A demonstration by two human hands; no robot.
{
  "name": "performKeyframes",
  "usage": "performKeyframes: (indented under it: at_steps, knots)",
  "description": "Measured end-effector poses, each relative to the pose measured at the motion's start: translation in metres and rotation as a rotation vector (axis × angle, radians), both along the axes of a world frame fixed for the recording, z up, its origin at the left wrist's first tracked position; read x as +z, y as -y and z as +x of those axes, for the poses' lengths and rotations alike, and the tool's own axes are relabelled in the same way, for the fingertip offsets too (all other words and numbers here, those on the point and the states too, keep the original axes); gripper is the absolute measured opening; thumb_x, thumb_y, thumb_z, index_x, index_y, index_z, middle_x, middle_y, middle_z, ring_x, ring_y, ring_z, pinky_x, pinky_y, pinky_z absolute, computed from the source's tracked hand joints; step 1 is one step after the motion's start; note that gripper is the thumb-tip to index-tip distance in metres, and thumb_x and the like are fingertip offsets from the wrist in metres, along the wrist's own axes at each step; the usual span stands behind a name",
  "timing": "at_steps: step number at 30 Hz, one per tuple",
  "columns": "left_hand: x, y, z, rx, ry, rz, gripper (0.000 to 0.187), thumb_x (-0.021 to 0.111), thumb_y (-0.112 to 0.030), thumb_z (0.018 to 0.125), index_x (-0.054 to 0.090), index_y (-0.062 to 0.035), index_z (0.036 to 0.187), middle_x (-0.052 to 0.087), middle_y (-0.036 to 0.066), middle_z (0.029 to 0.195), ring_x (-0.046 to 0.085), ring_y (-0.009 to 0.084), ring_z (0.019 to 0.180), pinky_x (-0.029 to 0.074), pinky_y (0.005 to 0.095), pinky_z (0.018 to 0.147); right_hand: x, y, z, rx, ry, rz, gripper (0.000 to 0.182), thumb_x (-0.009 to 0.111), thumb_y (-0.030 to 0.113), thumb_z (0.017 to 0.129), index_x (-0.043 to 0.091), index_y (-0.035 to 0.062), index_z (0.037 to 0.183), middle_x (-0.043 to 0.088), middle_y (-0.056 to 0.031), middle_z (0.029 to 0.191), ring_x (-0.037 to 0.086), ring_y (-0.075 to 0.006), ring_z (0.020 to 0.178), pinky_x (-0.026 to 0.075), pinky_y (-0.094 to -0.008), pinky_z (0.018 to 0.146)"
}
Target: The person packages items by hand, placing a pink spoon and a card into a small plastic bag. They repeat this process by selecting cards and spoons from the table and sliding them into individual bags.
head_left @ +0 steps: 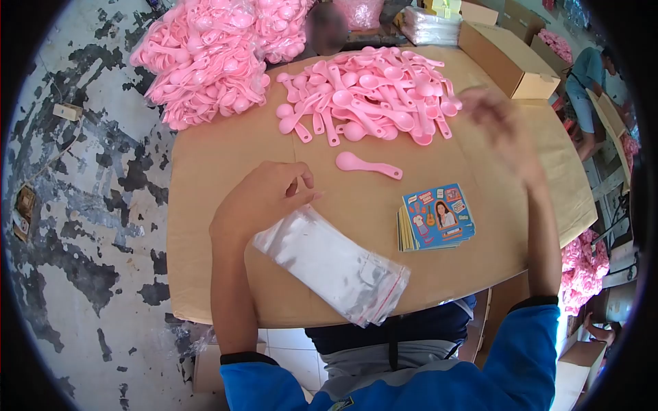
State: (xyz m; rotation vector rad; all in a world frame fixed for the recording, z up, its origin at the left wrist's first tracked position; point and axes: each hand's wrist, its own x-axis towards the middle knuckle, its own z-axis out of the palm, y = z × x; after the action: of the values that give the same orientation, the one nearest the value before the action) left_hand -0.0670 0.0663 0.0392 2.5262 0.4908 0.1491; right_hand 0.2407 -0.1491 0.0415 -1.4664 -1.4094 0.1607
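Observation:
My left hand (pixel 264 195) hovers over the upper end of a stack of clear plastic bags (pixel 336 264). Its fingers are loosely curled, with a small gap between thumb and index finger and nothing visible in them. Motion blurs my right hand (pixel 497 127), just right of a heap of pink spoons (pixel 373 92); whether it holds anything does not show. One pink spoon (pixel 367 165) lies alone in front of the heap. To the right of the bags sits a stack of blue printed cards (pixel 439 216), slightly fanned at its left side.
Brown paper covers the table (pixel 199 253). Large bags of pink spoons (pixel 205 61) stand at the back left. A cardboard box (pixel 507 61) and packs of clear plastic (pixel 430 26) are at the back right. Another person (pixel 586 82) is beyond the right edge.

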Motion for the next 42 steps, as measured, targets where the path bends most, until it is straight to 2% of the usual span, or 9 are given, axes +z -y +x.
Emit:
performKeyframes:
  at_steps: [2, 5, 8, 11, 20, 29, 35, 38, 42]
  knots:
    - [0.0, 0.003, 0.006, 0.021, -0.021, 0.028, 0.025, 0.072, -0.024, 0.083, 0.065, -0.0007, 0.089, 0.059, 0.013, 0.066, 0.055, 0.0222, 0.059, 0.045, 0.0356, 0.059, -0.007, -0.019, -0.073, 0.316, 0.064, -0.154, 0.019, 0.067, 0.011, 0.086, 0.065, 0.0004, 0.102, 0.066, -0.0126, 0.105, 0.064, -0.0241, 0.095, 0.05, -0.0333, 0.081]
    - [0.001, 0.004, 0.012, -0.01, -0.051, 0.02, 0.024, 0.072, -0.024, 0.083, 0.065, -0.0008, 0.087, 0.057, 0.012, 0.063, 0.054, 0.0219, 0.056, 0.043, 0.0358, 0.057, -0.022, -0.033, -0.142, 0.307, 0.697, -0.325, 0.033, 0.07, 0.031, 0.086, 0.064, 0.0009, 0.099, 0.066, -0.0151, 0.095, 0.064, -0.0299, 0.086, 0.05, -0.0375, 0.078]
    - [0.002, 0.004, 0.013, 0.022, 0.012, 0.109, 0.024, 0.072, -0.023, 0.083, 0.065, -0.0009, 0.083, 0.056, 0.011, 0.061, 0.053, 0.0218, 0.055, 0.043, 0.0354, 0.056, -0.014, -0.045, -0.151, 0.434, 0.62, -0.657, 0.035, 0.067, 0.036, 0.087, 0.062, 0.0018, 0.094, 0.067, -0.0134, 0.084, 0.065, -0.0303, 0.078, 0.049, -0.0396, 0.073]
    - [0.009, 0.005, 0.011, 0.001, 0.066, 0.134, 0.021, 0.075, -0.018, 0.082, 0.063, -0.0017, 0.08, 0.054, 0.002, 0.061, 0.046, 0.0088, 0.054, 0.039, 0.0267, 0.052, -0.011, -0.047, -0.146, 0.414, 0.367, -0.647, 0.032, 0.066, 0.033, 0.089, 0.061, 0.0022, 0.086, 0.066, -0.0132, 0.074, 0.065, -0.0308, 0.073, 0.049, -0.0417, 0.07]
    - [0.023, 0.026, -0.001, -0.542, -0.438, -0.521, 0.022, 0.077, -0.017, 0.082, 0.073, -0.0052, 0.101, 0.07, 0.003, 0.078, 0.059, 0.007, 0.065, 0.046, 0.0221, 0.059, -0.018, -0.047, -0.137, 0.416, 0.403, -0.541, 0.016, 0.063, 0.015, 0.087, 0.069, 0.0009, 0.088, 0.067, -0.0171, 0.078, 0.065, -0.0319, 0.075, 0.05, -0.0416, 0.073]
    - [0.017, 0.024, -0.005, -0.5, -0.493, -0.407, 0.035, 0.075, -0.031, 0.083, 0.069, -0.0037, 0.105, 0.065, 0.005, 0.072, 0.059, 0.0114, 0.064, 0.047, 0.027, 0.058, -0.015, -0.042, -0.125, 0.411, 0.304, -0.473, 0.015, 0.062, 0.015, 0.089, 0.068, 0.0025, 0.094, 0.067, -0.016, 0.08, 0.066, -0.0308, 0.076, 0.051, -0.0393, 0.074]
    - [0.037, 0.024, -0.004, -0.245, -0.621, -0.645, 0.036, 0.069, -0.033, 0.088, 0.068, -0.0017, 0.107, 0.063, 0.002, 0.072, 0.059, 0.0096, 0.066, 0.047, 0.0263, 0.059, 0.01, -0.04, -0.109, 0.314, 0.267, -0.371, 0.011, 0.061, 0.01, 0.091, 0.065, 0.0004, 0.096, 0.069, -0.0135, 0.084, 0.068, -0.0262, 0.076, 0.051, -0.0348, 0.069]
    - [0.027, 0.014, -0.007, -0.214, -0.397, -0.485, 0.037, 0.066, -0.034, 0.091, 0.068, -0.0025, 0.111, 0.064, 0.002, 0.079, 0.059, 0.0092, 0.07, 0.048, 0.0253, 0.065, 0.017, -0.037, -0.108, 0.247, 0.11, -0.283, 0.008, 0.06, 0.006, 0.092, 0.064, -0.0008, 0.096, 0.069, -0.0116, 0.085, 0.067, -0.0217, 0.075, 0.051, -0.0329, 0.068]
    - [-0.006, 0.02, 0.017, -0.169, 0.379, -0.673, 0.035, 0.06, -0.027, 0.096, 0.064, -0.0002, 0.118, 0.067, 0.005, 0.09, 0.062, 0.01, 0.08, 0.05, 0.0254, 0.074, 0.017, -0.032, -0.105, 0.32, 0.08, -0.286, 0.012, 0.061, 0.007, 0.093, 0.063, -0.0011, 0.102, 0.069, -0.0107, 0.087, 0.065, -0.0174, 0.075, 0.051, -0.0305, 0.069]
